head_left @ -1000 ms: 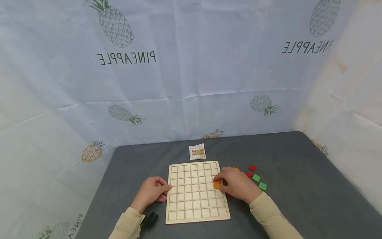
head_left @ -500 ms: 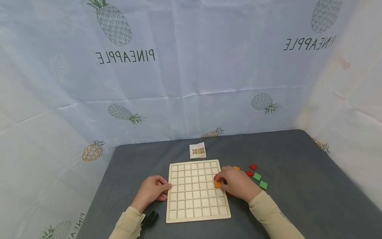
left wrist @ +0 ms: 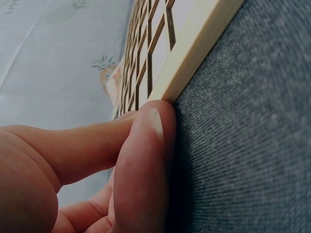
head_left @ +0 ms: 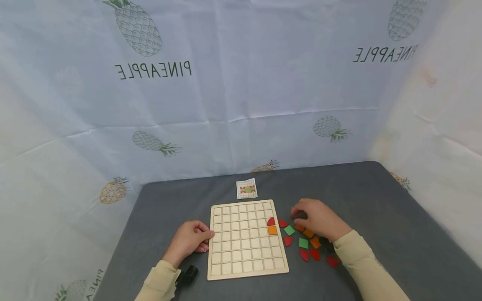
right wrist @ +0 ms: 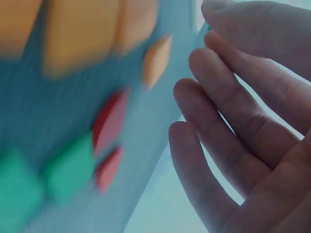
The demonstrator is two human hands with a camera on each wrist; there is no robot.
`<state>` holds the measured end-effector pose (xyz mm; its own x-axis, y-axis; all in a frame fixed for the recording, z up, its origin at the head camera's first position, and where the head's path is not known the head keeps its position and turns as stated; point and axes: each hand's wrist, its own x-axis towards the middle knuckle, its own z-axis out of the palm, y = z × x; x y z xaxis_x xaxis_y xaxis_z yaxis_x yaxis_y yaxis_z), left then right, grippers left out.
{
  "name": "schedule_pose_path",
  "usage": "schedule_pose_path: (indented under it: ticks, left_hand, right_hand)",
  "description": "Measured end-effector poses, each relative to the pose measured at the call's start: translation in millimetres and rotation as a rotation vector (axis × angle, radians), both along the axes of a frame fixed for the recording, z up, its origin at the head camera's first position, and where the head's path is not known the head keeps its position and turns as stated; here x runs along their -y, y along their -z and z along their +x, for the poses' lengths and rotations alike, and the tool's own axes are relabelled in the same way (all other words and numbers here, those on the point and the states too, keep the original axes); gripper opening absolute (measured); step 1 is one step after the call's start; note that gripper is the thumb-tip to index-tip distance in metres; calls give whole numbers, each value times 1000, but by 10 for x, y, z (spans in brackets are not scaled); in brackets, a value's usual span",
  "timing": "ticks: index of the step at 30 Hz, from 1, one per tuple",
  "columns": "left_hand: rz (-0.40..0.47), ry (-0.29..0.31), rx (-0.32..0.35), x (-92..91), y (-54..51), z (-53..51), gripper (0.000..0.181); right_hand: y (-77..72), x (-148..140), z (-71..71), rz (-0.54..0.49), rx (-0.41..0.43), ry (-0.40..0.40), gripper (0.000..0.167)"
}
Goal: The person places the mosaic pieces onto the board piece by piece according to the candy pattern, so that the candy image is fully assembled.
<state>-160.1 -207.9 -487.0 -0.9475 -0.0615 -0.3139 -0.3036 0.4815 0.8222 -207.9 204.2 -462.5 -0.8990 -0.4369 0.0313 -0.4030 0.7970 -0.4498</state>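
Note:
A wooden grid board (head_left: pixel 246 246) lies on the table; a red quarter-circle tile (head_left: pixel 270 221) and an orange square tile (head_left: pixel 272 230) sit in its right-hand column. My left hand (head_left: pixel 192 239) pinches the board's left edge between thumb and index finger, close up in the left wrist view. My right hand (head_left: pixel 320 217) hovers over the loose tiles right of the board. Its fingers (right wrist: pixel 214 97) are spread and loosely bent, with nothing visible between them. Below it lie orange squares (head_left: pixel 308 233); the palm hides part of the pile.
Green squares (head_left: pixel 303 243) and red quarter-circles (head_left: pixel 314 254) lie scattered right of the board. Behind the board lies a small pattern card (head_left: pixel 247 189). The grey table (head_left: pixel 165 205) meets a pineapple-print cloth (head_left: pixel 226 92) at its back edge.
My right hand has left the orange square on the board and moved right over the loose tiles, uncovering several of them. The left hand has stayed at the board's edge.

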Motion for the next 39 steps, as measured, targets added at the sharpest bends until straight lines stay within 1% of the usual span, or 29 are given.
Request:
schedule_pose_path:
  ticks: [6,10,15,22,30,39]
  left_hand:
    - [-10,-13,0,0,9,-14,20]
    - [-10,-17,4,0,27,-11,20]
    - [-11,-27,5,22,35,4,20]
    - [-3,-21,6,6,26,0,20]
    - [-9,-32,3,-24,38,-12,19]
    - [-16,-24,1,-12,48,-15,21]
  right_hand:
    - [-5,-382,-150,19,13,4,17]
    - [28,-504,-195,39,20,-12,17]
    - [44,-505,-215,81,11,-22,18]
    - [47,-487,-197,138,9,-21,19]
    - [80,-471,-196,151,-26,-20,14]
    - [90,-490,-219,151,-10,-16,16]
